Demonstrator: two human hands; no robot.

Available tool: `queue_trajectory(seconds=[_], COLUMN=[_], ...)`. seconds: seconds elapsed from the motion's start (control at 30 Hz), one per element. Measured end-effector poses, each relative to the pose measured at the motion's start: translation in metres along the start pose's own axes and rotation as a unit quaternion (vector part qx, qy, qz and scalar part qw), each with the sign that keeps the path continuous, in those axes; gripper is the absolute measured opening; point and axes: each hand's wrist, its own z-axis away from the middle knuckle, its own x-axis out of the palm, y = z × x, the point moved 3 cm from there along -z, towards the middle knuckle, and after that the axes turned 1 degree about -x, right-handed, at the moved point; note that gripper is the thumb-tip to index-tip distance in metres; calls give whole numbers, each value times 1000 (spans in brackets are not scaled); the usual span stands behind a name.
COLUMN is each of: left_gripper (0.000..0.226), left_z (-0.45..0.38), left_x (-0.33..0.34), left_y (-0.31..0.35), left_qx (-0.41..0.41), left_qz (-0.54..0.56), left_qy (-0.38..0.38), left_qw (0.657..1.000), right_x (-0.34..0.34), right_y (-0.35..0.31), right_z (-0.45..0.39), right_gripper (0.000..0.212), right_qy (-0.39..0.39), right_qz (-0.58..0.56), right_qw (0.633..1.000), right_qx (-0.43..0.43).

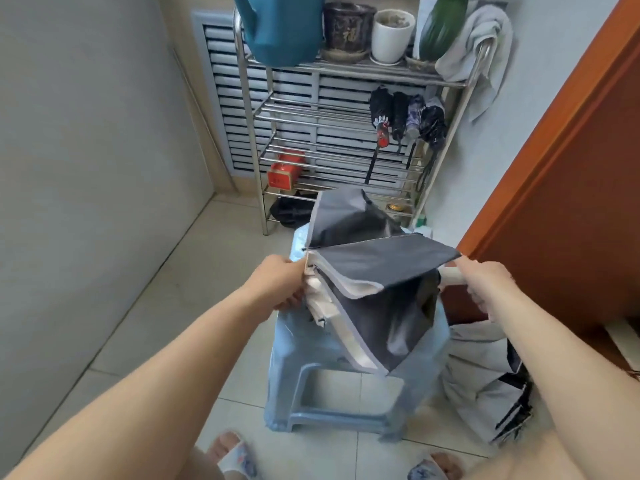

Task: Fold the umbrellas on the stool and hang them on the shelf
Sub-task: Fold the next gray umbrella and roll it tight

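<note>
A grey umbrella with white-edged panels hangs loose above the pale blue plastic stool. My left hand grips the bunched cloth and rib tips at its left end. My right hand holds its white handle at the right. Several folded dark umbrellas hang from the right side of the metal shelf behind the stool. Another pale umbrella lies on the floor to the right of the stool.
Plant pots, a teal bag and a towel sit on the shelf top. A red box stands on a low rack. An orange-brown door is close on the right, a grey wall on the left.
</note>
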Motion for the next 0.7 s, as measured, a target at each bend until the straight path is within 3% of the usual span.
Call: queue_trajectory(seconds=[0.07,0.13,0.23,0.33,0.47,0.53,0.6,0.7], left_gripper=[33,30,31,27,17,12,8,10], left_z=[-1,2,9,18,40,51,57,59], left_x=[-2,-3,-7,-18,-20,-14,-9,-7], left_y=[1,-2,-6,-5,-4,-4,-2,5], left_qx=[6,8,-2,4,35,55,81,106], left_qz=[7,0,21,2,29,23,4,16], left_qy=[-1,-21,-46,-2,-13,-21,3,22], left_qw=[1000,1000,999,1000,999,998,997,994], right_x=[-4,-14,-32,-31,-22,-18,-15,-14], right_y=[0,-10,-40,-42,-34,-37,-34,-32], right_z=[-1,5,39,71,106,120,122,117], right_gripper=[62,62,37,23,34,25,23,40], right_qy=[-5,39,109,15,-152,-222,-260,-256], right_qz=[79,187,95,-23,40,46,38,-48], right_qw=[997,977,965,981,982,969,960,957], right_qx=[-22,-99,-220,-194,-103,-97,-101,-126])
